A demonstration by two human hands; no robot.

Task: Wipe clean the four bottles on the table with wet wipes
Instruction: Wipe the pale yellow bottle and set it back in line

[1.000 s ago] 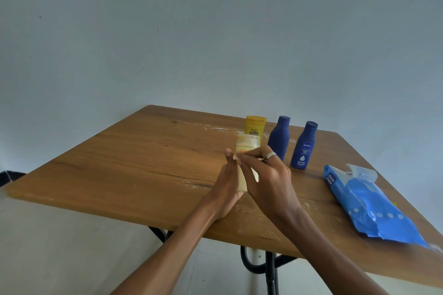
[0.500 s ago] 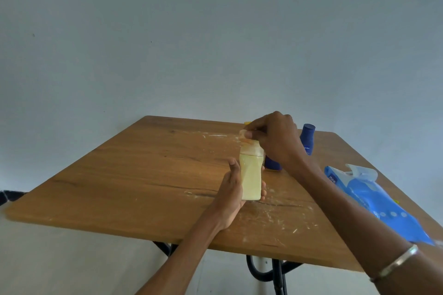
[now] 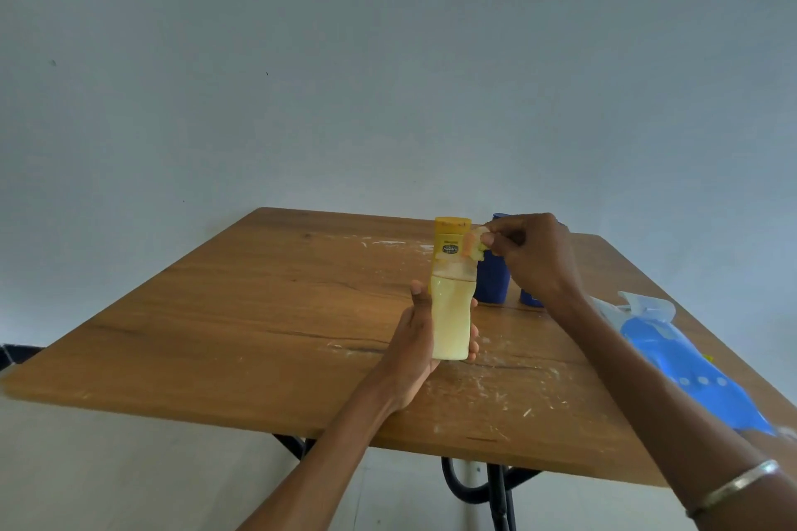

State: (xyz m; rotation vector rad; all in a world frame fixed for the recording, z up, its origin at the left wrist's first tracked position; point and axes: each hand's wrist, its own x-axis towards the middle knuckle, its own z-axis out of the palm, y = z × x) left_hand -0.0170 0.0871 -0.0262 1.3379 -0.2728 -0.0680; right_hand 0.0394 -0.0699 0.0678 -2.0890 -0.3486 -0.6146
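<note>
Left hand (image 3: pixel 416 341) grips pale-yellow translucent plastic bottle (image 3: pixel 450 317) upright above wooden table (image 3: pixel 241 315). Right hand (image 3: pixel 532 257) pinches small crumpled wet wipe (image 3: pixel 476 244) at its top, blocking two dark-blue bottles (image 3: pixel 491 282). Yellow-capped bottle (image 3: pixel 450 239) behind. Blue wipes pack (image 3: pixel 690 362) right.

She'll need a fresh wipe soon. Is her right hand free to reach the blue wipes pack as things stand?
Probably not at once: the right hand pinches a small pale piece above the pale yellow bottle. The path to the wipes pack looks unobstructed.
</note>
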